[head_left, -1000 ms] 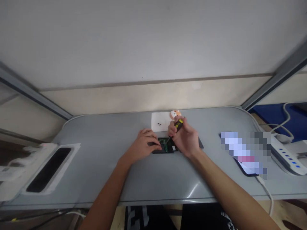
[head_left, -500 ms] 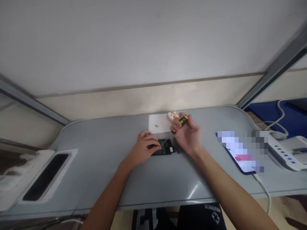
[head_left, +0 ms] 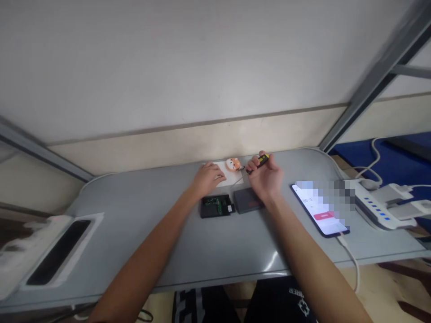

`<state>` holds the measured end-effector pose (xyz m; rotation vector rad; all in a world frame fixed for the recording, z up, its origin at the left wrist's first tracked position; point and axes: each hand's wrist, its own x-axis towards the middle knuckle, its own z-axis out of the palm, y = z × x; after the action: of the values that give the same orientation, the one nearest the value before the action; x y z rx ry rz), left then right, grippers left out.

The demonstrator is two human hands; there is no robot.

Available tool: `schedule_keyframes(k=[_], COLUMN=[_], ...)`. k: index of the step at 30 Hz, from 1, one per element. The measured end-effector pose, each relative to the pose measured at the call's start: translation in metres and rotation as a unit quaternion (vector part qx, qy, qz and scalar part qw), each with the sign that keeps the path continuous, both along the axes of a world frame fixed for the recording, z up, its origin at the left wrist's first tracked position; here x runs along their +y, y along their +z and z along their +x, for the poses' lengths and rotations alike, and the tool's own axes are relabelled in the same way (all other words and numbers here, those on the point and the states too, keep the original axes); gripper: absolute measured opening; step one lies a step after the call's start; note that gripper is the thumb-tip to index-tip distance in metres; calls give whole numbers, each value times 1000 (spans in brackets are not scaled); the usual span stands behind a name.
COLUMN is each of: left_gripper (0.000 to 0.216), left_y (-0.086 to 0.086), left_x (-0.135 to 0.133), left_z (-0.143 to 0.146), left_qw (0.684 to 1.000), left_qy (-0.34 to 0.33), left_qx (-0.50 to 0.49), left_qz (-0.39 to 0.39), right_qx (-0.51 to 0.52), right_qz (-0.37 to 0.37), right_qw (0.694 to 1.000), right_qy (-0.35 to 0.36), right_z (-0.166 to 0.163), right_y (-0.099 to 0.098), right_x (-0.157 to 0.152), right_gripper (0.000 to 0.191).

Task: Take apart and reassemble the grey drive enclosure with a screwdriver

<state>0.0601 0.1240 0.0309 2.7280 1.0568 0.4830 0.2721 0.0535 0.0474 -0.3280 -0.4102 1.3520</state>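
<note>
My right hand (head_left: 267, 177) is wrapped round a black and yellow screwdriver (head_left: 258, 163), whose thin shaft slants down to the left. My left hand (head_left: 208, 179) is over a white sheet of paper (head_left: 227, 177), with thumb and fingertips drawn together; whatever is between them is too small to make out. In front of it lies an opened black case with a green circuit board (head_left: 217, 206) inside. A dark grey flat cover (head_left: 247, 200) rests to its right, partly behind my right wrist. An orange and white animal-face trinket (head_left: 233, 164) sits on the paper's far edge.
On the right of the grey table (head_left: 148, 237) lie a lit phone (head_left: 319, 211) on a cable and a white power strip (head_left: 377, 208) with plugs. A black slab on white backing (head_left: 59, 251) lies at left. A wall panel closes off the back.
My left hand has left the circuit board and moved up onto the paper, covering the small dark bits there. The screwdriver has lifted off the board, and the view has shifted right.
</note>
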Motion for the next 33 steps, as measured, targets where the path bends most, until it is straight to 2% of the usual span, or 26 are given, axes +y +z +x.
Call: schedule_keyframes(k=[5, 9, 12, 15, 18, 22, 23, 29, 33], left_gripper=[17, 16, 15, 17, 25, 68, 72, 75, 68], left_y=[-9, -16, -13, -6, -2, -6, -8, -14, -16], left_x=[11, 13, 12, -4, -40, -86, -91, -94, -95], left_z=[19, 17, 13, 6, -2, -11, -13, -26, -27], left_qw=[999, 998, 999, 999, 999, 998, 997, 995, 992], left_qy=[-34, -30, -21, -6, 14, 13, 18, -19, -8], left_qx=[41, 52, 42, 32, 6, -16, -15, -21, -62], left_qz=[-5, -11, -22, -32, -31, -64, -70, -91, -108], right_qx=[23, 27, -17, -68, -79, -121, -134, -143, -124], right_qz=[-7, -15, -22, -25, -12, 5, 7, 6, -3], right_qw=[1000, 999, 999, 996, 996, 992, 991, 989, 992], right_qy=[-12, -19, -34, -46, -39, -24, -22, -33, -38], right_z=[9, 11, 11, 12, 13, 11, 10, 8, 11], right_y=[-3, -5, -5, -4, 0, 6, 7, 10, 11], right_x=[4, 5, 5, 3, -1, -7, -8, -10, -9], right_gripper=[23, 24, 24, 26, 26, 27, 28, 28, 26])
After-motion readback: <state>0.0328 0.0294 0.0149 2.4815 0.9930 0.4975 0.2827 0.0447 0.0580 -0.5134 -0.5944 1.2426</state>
